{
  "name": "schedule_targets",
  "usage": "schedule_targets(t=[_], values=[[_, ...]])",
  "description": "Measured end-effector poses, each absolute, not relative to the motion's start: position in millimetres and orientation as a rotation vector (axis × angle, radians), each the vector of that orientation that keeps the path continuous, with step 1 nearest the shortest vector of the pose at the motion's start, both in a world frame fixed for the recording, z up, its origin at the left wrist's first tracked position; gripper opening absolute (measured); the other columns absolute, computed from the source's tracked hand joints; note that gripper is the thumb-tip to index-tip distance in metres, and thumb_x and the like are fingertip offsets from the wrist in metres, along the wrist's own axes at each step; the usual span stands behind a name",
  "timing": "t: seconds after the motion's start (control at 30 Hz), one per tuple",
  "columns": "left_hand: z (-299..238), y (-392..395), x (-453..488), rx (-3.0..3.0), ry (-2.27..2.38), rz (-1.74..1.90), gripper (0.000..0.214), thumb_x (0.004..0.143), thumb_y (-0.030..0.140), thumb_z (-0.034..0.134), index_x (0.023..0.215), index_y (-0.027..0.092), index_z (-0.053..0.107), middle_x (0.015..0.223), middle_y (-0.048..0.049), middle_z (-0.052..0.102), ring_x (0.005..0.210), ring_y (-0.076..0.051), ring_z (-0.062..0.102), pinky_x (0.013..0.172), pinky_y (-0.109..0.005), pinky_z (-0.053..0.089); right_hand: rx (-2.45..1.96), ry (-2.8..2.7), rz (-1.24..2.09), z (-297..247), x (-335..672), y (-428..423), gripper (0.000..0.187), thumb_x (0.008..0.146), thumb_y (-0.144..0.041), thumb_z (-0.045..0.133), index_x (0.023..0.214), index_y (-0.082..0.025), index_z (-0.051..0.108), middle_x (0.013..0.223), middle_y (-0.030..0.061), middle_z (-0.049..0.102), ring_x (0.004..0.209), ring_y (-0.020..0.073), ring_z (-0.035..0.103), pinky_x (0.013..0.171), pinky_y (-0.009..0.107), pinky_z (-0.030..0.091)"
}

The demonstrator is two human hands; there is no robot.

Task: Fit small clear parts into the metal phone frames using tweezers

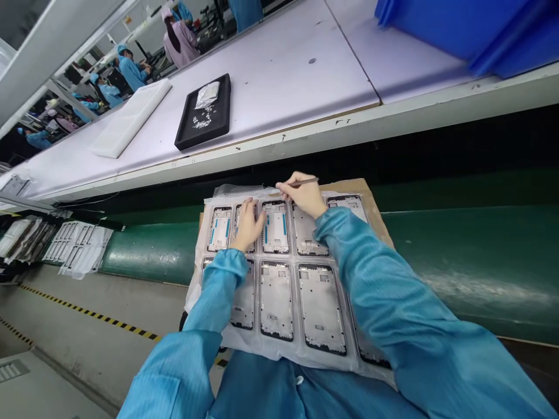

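A translucent plastic tray (257, 260) lies in front of me, bearing two rows of phone middle frames. Fingers slightly spread, my left hand (247, 227) rests over a frame in the far row. To its right lies a phone frame (275, 233) with blue strips along both sides. My right hand (304, 194) pinches slim dark tweezers (305, 181) like a pen; their tip is near the top edge of this frame. Another blue-striped frame (220, 230) is at the far left. In the near row, a plain silvery frame (322, 308) shows no blue strips.
Brown cardboard (371, 212) sticks out under the tray, above a green conveyor belt (463, 250). On the white shelf (279, 99) stand a black tray (186, 131) of tiny parts and a bag, a white foam slab (131, 119), and blue bins (471, 29). Several co-workers sit far left.
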State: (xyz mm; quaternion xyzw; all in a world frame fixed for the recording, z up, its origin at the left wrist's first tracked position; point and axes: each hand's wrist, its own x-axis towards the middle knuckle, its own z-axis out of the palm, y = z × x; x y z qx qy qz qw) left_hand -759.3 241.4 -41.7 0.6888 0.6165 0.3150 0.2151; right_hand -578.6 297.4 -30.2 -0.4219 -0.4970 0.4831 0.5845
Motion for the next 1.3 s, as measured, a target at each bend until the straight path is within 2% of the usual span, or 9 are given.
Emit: schedule_targets(t=[0.13,0.3,0.57,0.87,1.3], values=[[-72.7,256.4,-753.9,2.181,1.729,0.638,0.049,0.094,0.047,0.059,0.129,0.014,0.054,0.151,-0.0234,0.043,0.149,-0.036,0.032,0.122,-0.055,0.027,-1.016,-1.235,1.234,-73.9,-579.3,306.9,0.049,0.067,-0.055,0.087,0.059,-0.022,0.052,0.051,0.0002,0.062,0.046,0.0135,0.057,0.046,0.026,0.045],[-80.4,252.8,-749.6,2.233,1.798,0.633,0.04,0.099,0.037,0.05,0.131,0.014,0.053,0.15,-0.0217,0.042,0.149,-0.034,0.03,0.121,-0.053,0.027,-1.02,-1.348,1.24,-92.8,-573.0,304.2,0.046,0.072,-0.056,0.083,0.062,-0.022,0.053,0.052,-0.0012,0.063,0.05,0.0149,0.059,0.051,0.027,0.046],[-88.1,253.9,-750.4,2.228,1.782,0.653,0.038,0.096,0.029,0.05,0.131,0.015,0.056,0.151,-0.019,0.042,0.15,-0.035,0.027,0.122,-0.055,0.026,-1.03,-1.441,1.19,-97.5,-573.2,307.2,0.048,0.074,-0.06,0.08,0.062,-0.022,0.053,0.053,-0.0012,0.062,0.051,0.0154,0.059,0.055,0.028,0.046],[-90.6,251.8,-752.1,2.333,1.789,0.597,0.039,0.098,0.03,0.049,0.133,0.017,0.06,0.153,-0.0167,0.04,0.15,-0.036,0.026,0.122,-0.054,0.028,-1.05,-1.494,1.137,-97.4,-571.3,303.9,0.05,0.076,-0.065,0.076,0.063,-0.022,0.053,0.055,-0.0025,0.062,0.054,0.0169,0.061,0.058,0.03,0.048],[-89.5,251.3,-750.4,2.388,1.832,0.513,0.044,0.098,0.03,0.048,0.139,0.017,0.057,0.156,-0.0176,0.039,0.151,-0.036,0.025,0.122,-0.054,0.028,-1.027,-1.55,1.094,-93.5,-571.3,302.9,0.047,0.08,-0.061,0.073,0.062,-0.021,0.053,0.058,-0.0032,0.06,0.057,0.0155,0.06,0.063,0.029,0.045]])
